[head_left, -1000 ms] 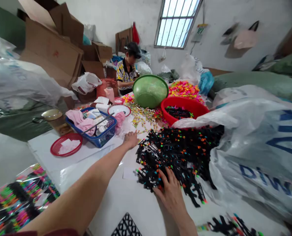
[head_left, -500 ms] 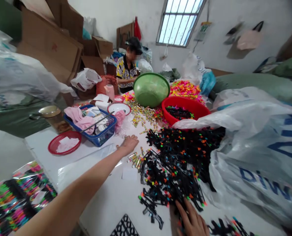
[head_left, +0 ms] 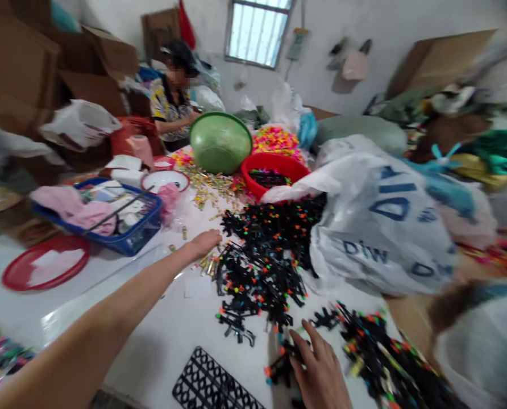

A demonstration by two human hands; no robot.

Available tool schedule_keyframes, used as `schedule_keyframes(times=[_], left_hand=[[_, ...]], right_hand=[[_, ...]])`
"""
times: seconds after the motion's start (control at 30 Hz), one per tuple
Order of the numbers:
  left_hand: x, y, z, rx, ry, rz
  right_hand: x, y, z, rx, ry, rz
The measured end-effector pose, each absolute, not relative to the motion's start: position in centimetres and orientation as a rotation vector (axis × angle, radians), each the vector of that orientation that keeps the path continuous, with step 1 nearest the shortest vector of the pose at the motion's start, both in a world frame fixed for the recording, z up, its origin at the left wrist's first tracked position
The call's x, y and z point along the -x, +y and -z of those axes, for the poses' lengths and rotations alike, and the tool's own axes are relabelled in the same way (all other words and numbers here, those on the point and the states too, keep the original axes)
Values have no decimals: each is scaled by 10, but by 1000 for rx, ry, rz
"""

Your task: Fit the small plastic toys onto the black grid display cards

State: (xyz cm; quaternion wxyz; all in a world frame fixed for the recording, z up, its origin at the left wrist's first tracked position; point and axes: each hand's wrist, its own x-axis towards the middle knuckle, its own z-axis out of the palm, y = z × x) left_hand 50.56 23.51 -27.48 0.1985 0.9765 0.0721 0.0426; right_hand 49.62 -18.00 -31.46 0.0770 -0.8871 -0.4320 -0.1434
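My left hand (head_left: 206,243) reaches over the white table to small yellow tubes (head_left: 206,264) at the left edge of a heap of black toy guns (head_left: 262,267). Its fingers are smeared, so their grip is unclear. Close to me, my right hand (head_left: 319,363) rests with fingers apart over a few black toy guns (head_left: 281,366) with orange tips; its fingertips touch or overlap them. A black lattice tray (head_left: 213,380) lies to its left. On the right is a second heap of black toy guns (head_left: 381,352), some with yellowish parts.
A blue basket (head_left: 140,227) and a red plate (head_left: 12,272) stand left. Behind the heap are a green basin (head_left: 219,142) and a red tub (head_left: 274,165). A large white plastic bag (head_left: 364,227) bulges on the right. Across the table sits another person (head_left: 172,102).
The view has turned right, showing more of the right-hand heap. My right hand has drawn away from the main heap, toy guns under its fingers. My left hand has shifted toward the yellow tubes.
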Motion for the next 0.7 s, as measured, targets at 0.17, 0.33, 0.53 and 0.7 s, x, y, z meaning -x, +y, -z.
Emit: schedule_keyframes(times=[0.17, 0.33, 0.53, 0.7], left_hand=[[-499, 243, 262, -2547, 288, -157], [-428, 195, 252, -1948, 339, -210], [-390, 105, 264, -824, 538, -195], [-411, 79, 270, -869, 624, -81]], right_hand=[[-469, -190, 298, 2580, -1100, 351], [-497, -139, 282, 2528, -1033, 118], [-602, -26, 265, 2618, -1124, 166], [-651, 19, 266, 2721, -1206, 199]])
